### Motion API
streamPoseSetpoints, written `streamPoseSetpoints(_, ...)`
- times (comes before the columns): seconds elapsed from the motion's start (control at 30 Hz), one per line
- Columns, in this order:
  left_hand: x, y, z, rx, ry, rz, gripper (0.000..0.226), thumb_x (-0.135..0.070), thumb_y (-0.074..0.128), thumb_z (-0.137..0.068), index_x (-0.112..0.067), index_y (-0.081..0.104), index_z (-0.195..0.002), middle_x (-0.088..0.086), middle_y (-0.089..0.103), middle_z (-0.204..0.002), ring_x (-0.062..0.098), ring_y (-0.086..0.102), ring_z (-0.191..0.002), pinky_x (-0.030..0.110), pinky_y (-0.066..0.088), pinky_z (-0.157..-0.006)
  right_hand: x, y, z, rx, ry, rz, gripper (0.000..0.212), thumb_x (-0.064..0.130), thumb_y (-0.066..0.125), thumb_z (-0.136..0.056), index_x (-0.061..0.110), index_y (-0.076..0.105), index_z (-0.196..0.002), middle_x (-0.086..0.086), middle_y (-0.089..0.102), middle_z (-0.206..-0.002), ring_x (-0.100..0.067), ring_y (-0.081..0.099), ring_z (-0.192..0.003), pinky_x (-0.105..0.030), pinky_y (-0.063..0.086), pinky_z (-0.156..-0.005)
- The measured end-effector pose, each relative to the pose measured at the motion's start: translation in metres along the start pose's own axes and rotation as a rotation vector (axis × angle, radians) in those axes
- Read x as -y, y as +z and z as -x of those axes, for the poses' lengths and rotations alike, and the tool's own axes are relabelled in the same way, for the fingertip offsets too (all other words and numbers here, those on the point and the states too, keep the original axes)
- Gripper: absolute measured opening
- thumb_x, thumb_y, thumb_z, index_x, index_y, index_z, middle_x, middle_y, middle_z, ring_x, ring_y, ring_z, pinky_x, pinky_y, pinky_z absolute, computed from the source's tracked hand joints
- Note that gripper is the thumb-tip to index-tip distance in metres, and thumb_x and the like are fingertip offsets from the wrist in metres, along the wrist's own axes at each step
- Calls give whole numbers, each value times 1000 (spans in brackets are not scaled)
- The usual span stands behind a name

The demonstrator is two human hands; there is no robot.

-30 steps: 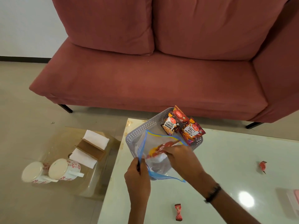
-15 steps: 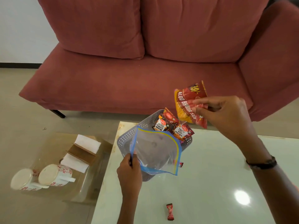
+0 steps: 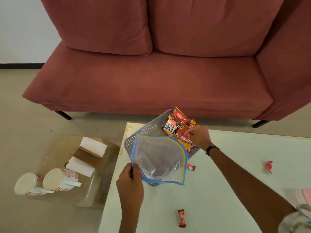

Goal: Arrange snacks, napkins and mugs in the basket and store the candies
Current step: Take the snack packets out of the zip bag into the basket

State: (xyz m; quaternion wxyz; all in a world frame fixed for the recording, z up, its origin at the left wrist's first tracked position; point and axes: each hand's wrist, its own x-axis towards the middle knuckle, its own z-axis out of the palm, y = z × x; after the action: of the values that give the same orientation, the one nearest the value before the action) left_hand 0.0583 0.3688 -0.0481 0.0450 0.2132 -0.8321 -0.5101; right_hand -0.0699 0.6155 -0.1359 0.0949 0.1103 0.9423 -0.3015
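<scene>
A grey perforated basket [image 3: 148, 127] stands at the white table's far left corner with several red snack packets, one a salted peanuts packet [image 3: 170, 128]. My right hand [image 3: 196, 136] pinches a red and yellow aloo bhujia packet [image 3: 182, 138] at the basket's right side. My left hand [image 3: 129, 180] grips the corner of an empty clear zip bag [image 3: 159, 160] with a blue and yellow rim, held over the basket's near end. Red wrapped candies lie on the table: one near the front [image 3: 181, 218], one beside the basket [image 3: 191, 167], one at the right [image 3: 269, 166].
To the left, a low glass table [image 3: 107, 187] carries two floral mugs [image 3: 61, 179] lying on their sides and white napkins [image 3: 93, 146] in a wooden holder. A red sofa [image 3: 151, 81] fills the background. A pink object [image 3: 306, 195] sits at the table's right edge.
My right hand pulled the aloo bhujia packet out of the zip bag, lifted it, then lowered it into the basket beside the other packets. The bag now hangs empty in my left hand.
</scene>
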Motion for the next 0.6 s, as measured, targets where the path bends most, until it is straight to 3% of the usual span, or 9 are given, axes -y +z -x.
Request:
streamPoseSetpoints(0.07,2,0,-1,0,5,-2,35,-26,46,-94,-3,54,-69,7,53,-57,22,51,-53,5,41,-51,-11,14,-8,60,-17,-1,25,0,56,-83,12,77,-88,-4,75,-98,-17,64,-89,-14,40,-61)
streamPoseSetpoints(0.27,6,5,-2,-2,3,5,36,-27,45,-94,-2,55,-69,7,56,-58,19,51,-53,9,41,-49,-39,37,-19,125,-7,28,30,-6,52,-85,3,70,-107,-13,69,-114,-27,61,-110,-35,50,-89)
streamPoseSetpoints(0.47,0,11,-2,0,-39,32,39,-29,46,-95,-6,54,-64,5,56,-56,22,50,-53,29,42,-54,-43,27,3,33,26,3,40,-5,49,-87,7,61,-123,-12,62,-127,-29,59,-116,-36,49,-94)
streamPoseSetpoints(0.6,-11,16,4,-1,-99,102,40,-30,47,-95,-7,54,-63,5,54,-56,19,48,-52,27,39,-52,-34,13,56,-76,-107,-91,36,-3,62,-81,-3,62,-117,-20,67,-114,-36,66,-101,-39,52,-86)
